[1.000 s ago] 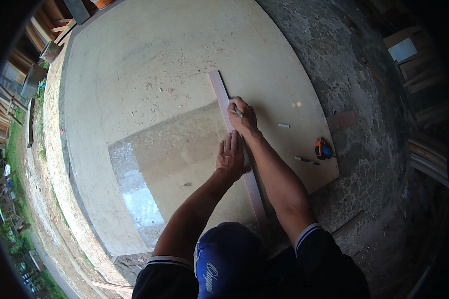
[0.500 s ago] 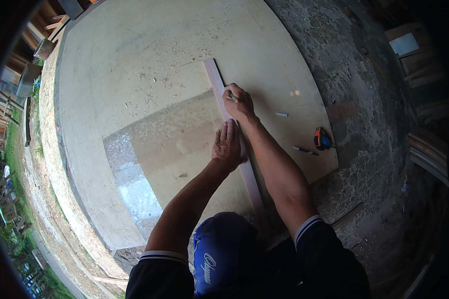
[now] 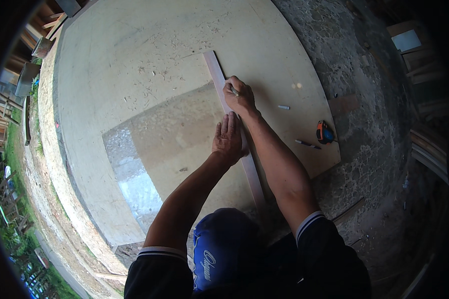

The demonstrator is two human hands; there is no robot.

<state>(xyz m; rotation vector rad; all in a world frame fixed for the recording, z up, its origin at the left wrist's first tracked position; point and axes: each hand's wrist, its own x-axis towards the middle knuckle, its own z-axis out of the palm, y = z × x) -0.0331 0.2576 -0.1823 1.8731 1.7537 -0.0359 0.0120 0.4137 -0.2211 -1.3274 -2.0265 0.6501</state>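
Note:
A long straight wooden strip (image 3: 216, 70) lies across a large pale plywood sheet (image 3: 264, 45). My left hand (image 3: 227, 138) presses on the strip with its fingers stretched out flat. Just beyond it, my right hand (image 3: 240, 97) is closed around a pen (image 3: 234, 91) along the strip's right edge. The pen's tip is hidden by the hand. To the right on the sheet are a small white cylinder (image 3: 284, 107), a dark pen (image 3: 308, 144), and an orange, black and blue tape measure (image 3: 325, 132).
Wood shavings (image 3: 152, 70) are scattered over the far part of the sheet. A rough concrete floor (image 3: 369, 149) borders it on the right. Stacked boards (image 3: 429, 154) stand at the far right, and a grassy strip (image 3: 15, 199) runs along the left.
My view has shifted slightly. My left hand stays flat on the strip, and my right hand, still gripping the pen, has barely moved along its edge.

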